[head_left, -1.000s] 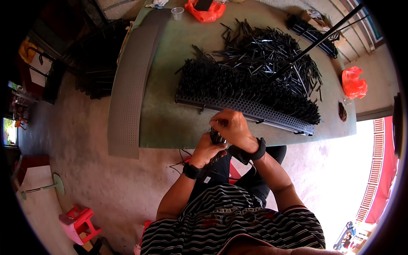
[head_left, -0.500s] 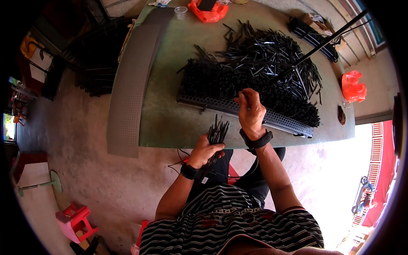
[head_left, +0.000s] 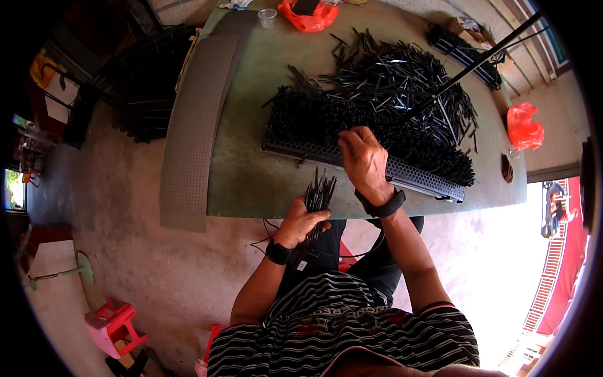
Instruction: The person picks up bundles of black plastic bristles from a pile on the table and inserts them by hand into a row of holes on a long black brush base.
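My left hand (head_left: pixel 303 220) is wrapped round a bundle of thin black sticks (head_left: pixel 320 193), held upright just off the table's near edge. Over the long perforated black rack (head_left: pixel 402 171), my right hand (head_left: pixel 364 157) has its thumb and fingers pinched together. What sits in that pinch, if anything, is too small and hidden to make out. Many black sticks (head_left: pixel 314 116) stand packed in the rack's holes, while its near rows show bare holes. Behind the rack lies a loose heap of the same sticks (head_left: pixel 408 75).
The rack rests on a green table (head_left: pixel 239 157). A long grey perforated sheet (head_left: pixel 191 138) lies along its left side. At the back are a clear plastic cup (head_left: pixel 267 19) and a red bag (head_left: pixel 309 17). A dark pole (head_left: pixel 483 56) slants over the heap. Another red bag (head_left: pixel 525 125) is far right.
My right hand has shifted slightly left along the rack and turned, showing more of its back. My left hand still grips the bundle, almost unmoved.
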Tool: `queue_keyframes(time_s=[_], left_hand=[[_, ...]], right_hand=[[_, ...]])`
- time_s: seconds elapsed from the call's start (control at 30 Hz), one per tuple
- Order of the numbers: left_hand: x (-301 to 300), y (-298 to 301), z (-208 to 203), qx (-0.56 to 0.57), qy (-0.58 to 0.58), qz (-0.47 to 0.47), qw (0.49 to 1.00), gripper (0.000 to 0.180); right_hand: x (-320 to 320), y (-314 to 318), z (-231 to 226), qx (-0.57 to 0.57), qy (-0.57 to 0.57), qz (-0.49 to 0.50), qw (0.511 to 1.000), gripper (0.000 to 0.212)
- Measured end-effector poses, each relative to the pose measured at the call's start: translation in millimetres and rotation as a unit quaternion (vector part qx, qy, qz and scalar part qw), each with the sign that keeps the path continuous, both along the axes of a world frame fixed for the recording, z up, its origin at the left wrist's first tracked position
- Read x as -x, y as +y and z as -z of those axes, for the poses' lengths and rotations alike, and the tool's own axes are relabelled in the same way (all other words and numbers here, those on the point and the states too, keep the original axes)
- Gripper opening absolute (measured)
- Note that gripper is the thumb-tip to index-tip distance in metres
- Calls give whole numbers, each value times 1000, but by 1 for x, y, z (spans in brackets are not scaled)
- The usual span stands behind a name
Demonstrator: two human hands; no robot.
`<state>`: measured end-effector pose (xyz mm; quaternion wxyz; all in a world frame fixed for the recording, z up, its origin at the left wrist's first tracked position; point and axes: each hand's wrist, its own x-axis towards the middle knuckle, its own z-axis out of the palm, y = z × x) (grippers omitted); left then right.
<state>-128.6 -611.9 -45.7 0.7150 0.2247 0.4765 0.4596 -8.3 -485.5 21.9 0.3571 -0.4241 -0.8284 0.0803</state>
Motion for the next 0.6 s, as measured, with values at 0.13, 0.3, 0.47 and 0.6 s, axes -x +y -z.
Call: queue_keyframes(time_s=[0.13, 0.3, 0.47, 0.6], left_hand=[[-3, 0, 0, -1, 2, -6, 1000, 13], [-8, 2, -6, -21, -21, 10, 1000, 13], [-9, -1, 0, -14, -32, 18, 999, 15], [-7, -1, 0, -6, -34, 14, 999, 15]], right_hand=[[-4, -26, -3, 215, -12, -207, 955, 23], [-5, -31, 8, 290, 38, -192, 937, 13], [-10, -26, 11, 432, 352, -72, 827, 10], [2, -22, 8, 220, 367, 0, 904, 10]])
